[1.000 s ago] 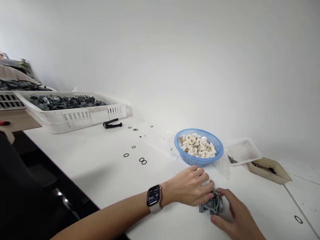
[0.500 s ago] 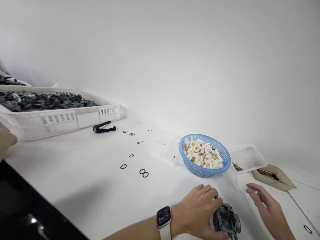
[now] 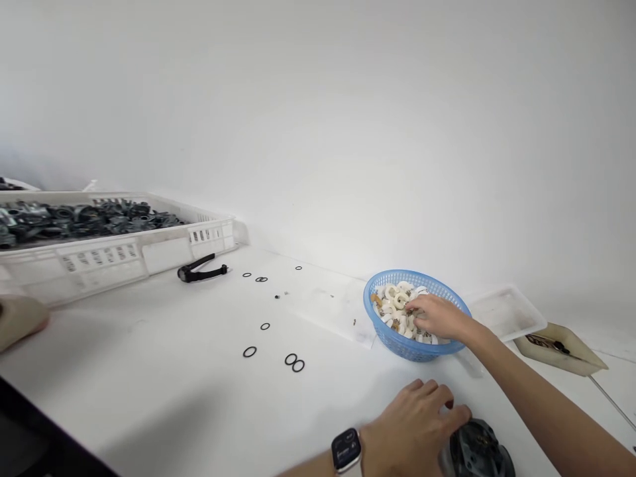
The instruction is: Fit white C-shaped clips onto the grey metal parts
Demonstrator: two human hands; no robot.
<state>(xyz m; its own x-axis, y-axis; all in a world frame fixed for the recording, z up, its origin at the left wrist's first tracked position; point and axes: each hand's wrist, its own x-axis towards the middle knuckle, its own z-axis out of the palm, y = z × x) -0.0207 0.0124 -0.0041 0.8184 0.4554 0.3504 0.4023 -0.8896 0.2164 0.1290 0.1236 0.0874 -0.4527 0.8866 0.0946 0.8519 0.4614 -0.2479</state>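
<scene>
My left hand (image 3: 410, 427), below a smartwatch (image 3: 346, 449) on the wrist, is closed around the side of a dark grey metal carburetor body (image 3: 479, 450) at the bottom edge. Part of that body is cut off by the frame. My right hand (image 3: 440, 317) reaches into a blue plastic basket (image 3: 405, 349) full of white ring-shaped carburetor floats (image 3: 397, 298). Its fingers are bent, the tips down among the floats, and what lies between them is hidden.
Several black rubber rings (image 3: 249, 352) lie scattered on the white table (image 3: 199, 344). A white crate (image 3: 163, 255) of dark metal parts stands left, a black-strapped wristwatch (image 3: 201, 270) before it. Right of the basket are a clear tray (image 3: 517, 311) and a beige container (image 3: 561, 358).
My right hand has moved left and away from me, from beside the carburetor body into the basket. My left hand keeps its hold on the carburetor body. The view has shifted slightly.
</scene>
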